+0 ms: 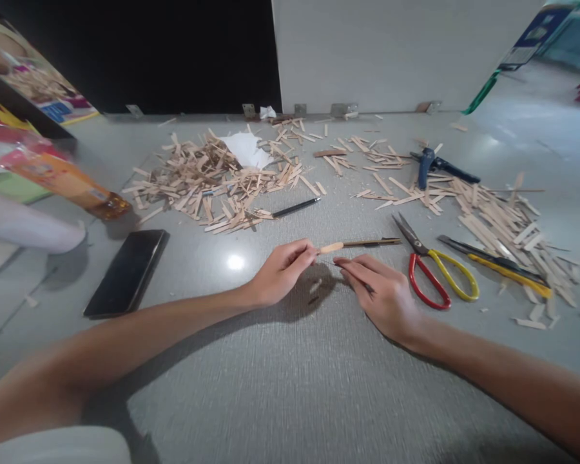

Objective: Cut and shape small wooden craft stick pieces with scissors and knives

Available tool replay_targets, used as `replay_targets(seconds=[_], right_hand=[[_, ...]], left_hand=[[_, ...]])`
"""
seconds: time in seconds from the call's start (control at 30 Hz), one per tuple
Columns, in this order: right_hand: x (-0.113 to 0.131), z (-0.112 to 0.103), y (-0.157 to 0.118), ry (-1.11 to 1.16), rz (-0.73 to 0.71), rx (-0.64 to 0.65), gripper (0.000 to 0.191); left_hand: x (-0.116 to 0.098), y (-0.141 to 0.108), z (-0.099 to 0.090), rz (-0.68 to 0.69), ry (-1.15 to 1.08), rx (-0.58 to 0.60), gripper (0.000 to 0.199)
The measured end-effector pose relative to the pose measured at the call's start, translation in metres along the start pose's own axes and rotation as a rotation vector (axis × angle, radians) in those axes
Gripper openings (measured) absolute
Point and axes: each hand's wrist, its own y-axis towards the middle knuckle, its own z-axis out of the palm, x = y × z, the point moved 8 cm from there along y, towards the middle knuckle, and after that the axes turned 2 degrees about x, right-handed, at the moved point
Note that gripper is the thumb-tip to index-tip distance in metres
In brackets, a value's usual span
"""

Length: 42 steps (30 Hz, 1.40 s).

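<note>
My left hand (287, 267) is closed in a pinch on a pale wooden craft stick (330, 248), whose rounded end sticks out to the right. Just behind that end lies a slim brownish pen (371, 242) with a clip. My right hand (379, 290) is close by on the right, its fingertips pressed together; whatever they hold is too small to tell. A short gap separates the two hands, with a shadow on the table beneath. Right of my right hand are scissors (418, 248) with one red and one yellow handle, their blades apart.
A pile of cut wooden pieces (188, 174) covers the back left, with white paper (248, 149) on it. Nearer lies a dark pen (297, 207). More strips (488, 225), a blue-handled tool (432, 164) and a yellow-black cutter (502, 265) are right. A phone (128, 274) lies left.
</note>
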Motion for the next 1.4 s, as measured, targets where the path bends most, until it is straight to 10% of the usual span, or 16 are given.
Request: replay_targets(seconds=[0.83, 1.4], right_hand=[[0.014, -0.009, -0.002, -0.143, -0.011, -0.184, 0.015], [0.022, -0.007, -0.007, -0.274, -0.120, -0.234, 0.052]], left_hand=[[-0.007, -0.007, 0.027, 0.148, 0.244, 0.218, 0.037], [-0.010, -0.009, 0.030, 0.168, 0.268, 0.297, 0.045]])
